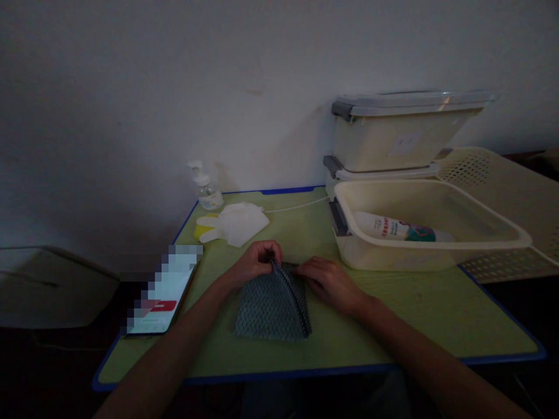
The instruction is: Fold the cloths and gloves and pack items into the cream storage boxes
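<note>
A grey knitted cloth (pixel 271 305) lies folded on the green table (pixel 393 314), in front of me. My left hand (pixel 255 263) is closed, pinching the cloth's top edge at its far left corner. My right hand (pixel 329 282) rests on the cloth's right side with its fingers curled over the dark dotted edge. Both forearms reach in from the bottom of the view.
A phone (pixel 159 294) lies at the table's left edge. Behind it are a pump bottle (pixel 205 189), a yellow item (pixel 203 228) and a white cloth (pixel 242 222). An open plastic tub (pixel 480 241) holding a bottle (pixel 399 228) stands at the right, with lidded boxes (pixel 402 131) and a perforated basket (pixel 502 186) behind.
</note>
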Tool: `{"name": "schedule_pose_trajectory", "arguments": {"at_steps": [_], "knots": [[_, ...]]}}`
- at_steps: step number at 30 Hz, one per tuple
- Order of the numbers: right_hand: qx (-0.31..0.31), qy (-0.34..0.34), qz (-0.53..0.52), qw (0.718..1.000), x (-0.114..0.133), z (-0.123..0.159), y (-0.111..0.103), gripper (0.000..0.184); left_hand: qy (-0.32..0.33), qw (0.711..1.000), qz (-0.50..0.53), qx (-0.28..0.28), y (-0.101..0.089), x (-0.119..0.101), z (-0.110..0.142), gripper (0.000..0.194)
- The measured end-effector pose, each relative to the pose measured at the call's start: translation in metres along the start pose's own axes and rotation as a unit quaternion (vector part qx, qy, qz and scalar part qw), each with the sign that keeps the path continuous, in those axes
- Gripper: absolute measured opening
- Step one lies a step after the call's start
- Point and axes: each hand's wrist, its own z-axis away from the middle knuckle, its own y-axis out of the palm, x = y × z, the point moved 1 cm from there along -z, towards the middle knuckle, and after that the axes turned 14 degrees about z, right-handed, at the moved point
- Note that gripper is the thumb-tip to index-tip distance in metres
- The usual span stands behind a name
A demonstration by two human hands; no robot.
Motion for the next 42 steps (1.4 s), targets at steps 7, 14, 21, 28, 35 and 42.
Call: {"name": "schedule_pose_trajectory", "arguments": {"at_steps": [7, 14, 21, 28, 35, 42], "knots": [[0.063, -0.072, 0.102, 0.990, 0.008, 0.001, -0.009, 0.029, -0.015, 0.999, 0.033, 0.023, -0.005, -0.002, 0.001, 0.015], [0.045, -0.024, 0.035, 0.998, 0.007, 0.003, -0.006, 0.021, 0.005, 0.989, -0.148, -0.007, 0.014, 0.003, 0.000, 0.041], [-0.072, 0.102, -0.124, 0.984, -0.002, 0.003, -0.004, 0.025, 0.038, 0.915, -0.402, 0.009, 0.030, 0.009, 0.006, 0.051], [-0.046, 0.027, -0.078, 0.996, 0.005, 0.002, -0.008, 0.019, 0.004, 0.824, -0.564, 0.050, 0.037, 0.015, 0.008, 0.062], [-0.037, 0.017, 0.023, 0.999, 0.002, 0.005, -0.004, 0.022, -0.002, 0.846, -0.533, 0.024, 0.035, 0.006, 0.011, 0.071], [-0.093, 0.023, -0.007, 0.995, 0.018, 0.006, -0.008, 0.031, 0.001, 0.807, -0.587, 0.061, 0.025, -0.030, 0.047, 0.069]]}}
